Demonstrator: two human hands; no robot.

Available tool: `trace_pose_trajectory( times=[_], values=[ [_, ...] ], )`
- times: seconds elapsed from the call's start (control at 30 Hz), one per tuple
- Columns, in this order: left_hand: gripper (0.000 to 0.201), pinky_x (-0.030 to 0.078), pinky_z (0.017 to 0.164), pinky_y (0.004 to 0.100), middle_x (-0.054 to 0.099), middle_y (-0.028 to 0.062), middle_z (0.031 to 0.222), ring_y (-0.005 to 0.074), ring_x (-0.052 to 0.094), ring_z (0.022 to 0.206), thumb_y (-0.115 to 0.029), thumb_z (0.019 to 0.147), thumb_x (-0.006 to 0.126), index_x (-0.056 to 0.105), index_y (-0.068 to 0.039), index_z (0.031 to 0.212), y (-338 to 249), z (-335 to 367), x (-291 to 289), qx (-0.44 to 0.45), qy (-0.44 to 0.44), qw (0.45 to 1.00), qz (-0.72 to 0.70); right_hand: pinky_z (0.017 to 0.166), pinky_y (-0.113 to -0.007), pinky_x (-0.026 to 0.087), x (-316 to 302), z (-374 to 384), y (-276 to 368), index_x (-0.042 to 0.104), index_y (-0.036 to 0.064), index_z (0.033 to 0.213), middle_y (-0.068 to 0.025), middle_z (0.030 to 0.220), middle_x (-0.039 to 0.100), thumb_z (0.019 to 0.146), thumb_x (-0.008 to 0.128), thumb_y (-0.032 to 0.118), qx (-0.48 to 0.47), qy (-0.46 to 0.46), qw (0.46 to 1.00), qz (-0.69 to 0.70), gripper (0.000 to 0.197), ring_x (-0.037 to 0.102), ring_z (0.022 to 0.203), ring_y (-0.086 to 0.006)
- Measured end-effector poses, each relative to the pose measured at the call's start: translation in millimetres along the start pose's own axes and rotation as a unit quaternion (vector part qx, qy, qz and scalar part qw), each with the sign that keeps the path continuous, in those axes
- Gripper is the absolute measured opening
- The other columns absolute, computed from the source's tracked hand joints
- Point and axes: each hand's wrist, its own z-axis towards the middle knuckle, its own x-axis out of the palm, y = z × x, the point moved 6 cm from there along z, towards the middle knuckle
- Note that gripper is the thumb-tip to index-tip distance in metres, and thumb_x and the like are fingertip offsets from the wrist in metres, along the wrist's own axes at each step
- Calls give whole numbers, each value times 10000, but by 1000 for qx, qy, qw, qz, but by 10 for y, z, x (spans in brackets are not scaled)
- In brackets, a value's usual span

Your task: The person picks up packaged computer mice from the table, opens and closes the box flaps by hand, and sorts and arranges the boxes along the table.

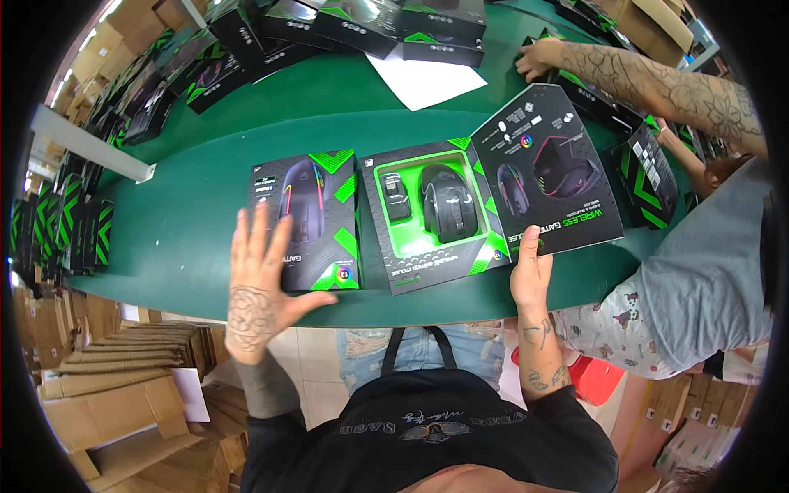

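A black-and-green gaming mouse box [316,255] lies flat on the green table [197,185] in front of me. My left hand [256,300] is spread with straight fingers over its left edge; whether it touches the box I cannot tell. To the right, a second mouse box [444,267] lies with its front flap [563,156] swung out to the right. Inside its green-lined window sit a black mouse [449,204] and a small dark item [395,195]. My right hand [532,275] grips the flap's lower edge, thumb on top and fingers mostly hidden behind.
More mouse boxes [444,33] are piled along the far side, near a white sheet [427,80]. Others stand at the left [82,234]. At right, a co-worker's tattooed arm [657,86] reaches over boxes. A grey metal post [94,144] juts in at left; flattened cartons [131,353] lie below.
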Motion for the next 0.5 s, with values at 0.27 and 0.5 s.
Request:
trace_pose_trajectory(
  times=[0.27,0.5],
  values=[
    [1078,429,979,454,461,214,1344,385,436,1258,-596,489,786,437,6,1312,343,-160,72,-6,-36,999,15,734,-296,391,41,8,-146,516,-25,912,-18,851,486,1006,396,294,-5,-8,1000,23,353,440,803,-129],
    [1093,513,877,434,529,221,1264,384,460,1235,-659,528,742,398,-11,1338,326,-268,60,53,-200,976,68,574,-254,380,132,-37,24,529,16,843,5,723,497,976,479,206,-45,19,998,-49,237,458,650,-89]
  ],
)
